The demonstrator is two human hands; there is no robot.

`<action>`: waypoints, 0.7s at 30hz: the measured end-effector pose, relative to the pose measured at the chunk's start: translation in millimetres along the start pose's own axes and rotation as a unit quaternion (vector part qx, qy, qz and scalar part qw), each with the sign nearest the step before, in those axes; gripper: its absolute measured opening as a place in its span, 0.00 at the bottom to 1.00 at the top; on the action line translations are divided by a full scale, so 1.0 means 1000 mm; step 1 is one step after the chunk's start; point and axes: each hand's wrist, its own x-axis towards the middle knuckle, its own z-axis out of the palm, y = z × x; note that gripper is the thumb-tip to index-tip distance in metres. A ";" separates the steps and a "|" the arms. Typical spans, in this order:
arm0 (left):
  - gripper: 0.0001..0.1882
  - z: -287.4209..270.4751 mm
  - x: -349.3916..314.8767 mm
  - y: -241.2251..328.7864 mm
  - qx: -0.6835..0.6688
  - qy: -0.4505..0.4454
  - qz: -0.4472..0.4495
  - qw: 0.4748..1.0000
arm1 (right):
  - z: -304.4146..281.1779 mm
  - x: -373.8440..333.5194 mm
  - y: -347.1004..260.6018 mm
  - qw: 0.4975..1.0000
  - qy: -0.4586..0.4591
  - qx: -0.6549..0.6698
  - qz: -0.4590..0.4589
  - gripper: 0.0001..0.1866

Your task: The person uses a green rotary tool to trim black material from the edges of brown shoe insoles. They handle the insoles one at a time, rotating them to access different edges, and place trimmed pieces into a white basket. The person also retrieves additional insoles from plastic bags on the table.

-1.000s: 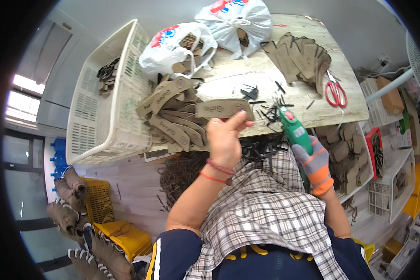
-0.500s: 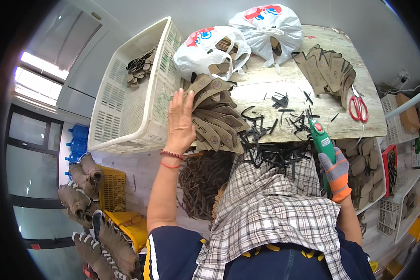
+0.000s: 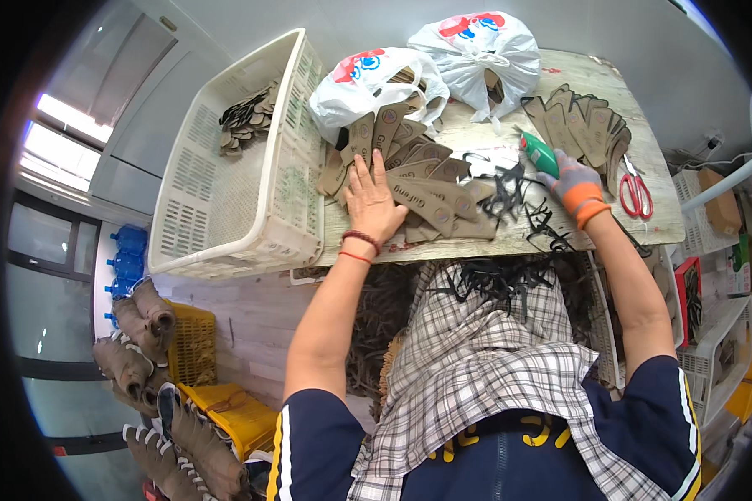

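Observation:
My bare left hand (image 3: 371,200) lies with its fingers stretched over a heap of brown, printed fabric strips (image 3: 430,196) with dark edges, touching them near the table's front edge. In a grey and orange glove, my right hand (image 3: 572,177) is closed around a green hand-held tool (image 3: 540,154) with a red button, tilted over the table; its working tip cannot be made out. Black scraps (image 3: 510,196) lie between my hands, some blurred. More black trimmings (image 3: 497,280) rest on the checked apron (image 3: 476,351) over my lap.
A white slatted crate (image 3: 263,225) holding brown pieces stands at left. Two white plastic bags (image 3: 476,58) sit at the back. Fanned brown strips (image 3: 585,129) and red-handled scissors (image 3: 635,192) lie at right. Brown shoes (image 3: 154,321) and yellow crates (image 3: 234,409) stand lower left.
My left hand has moved right onto the strips, which have shifted and spread to the right. My right hand has come up from the table's edge over the tabletop with the green tool.

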 end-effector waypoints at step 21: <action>0.26 -0.027 0.077 -0.058 -0.612 -0.224 -0.307 0.694 | 0.004 0.019 -0.164 0.490 -0.188 0.717 0.460 0.43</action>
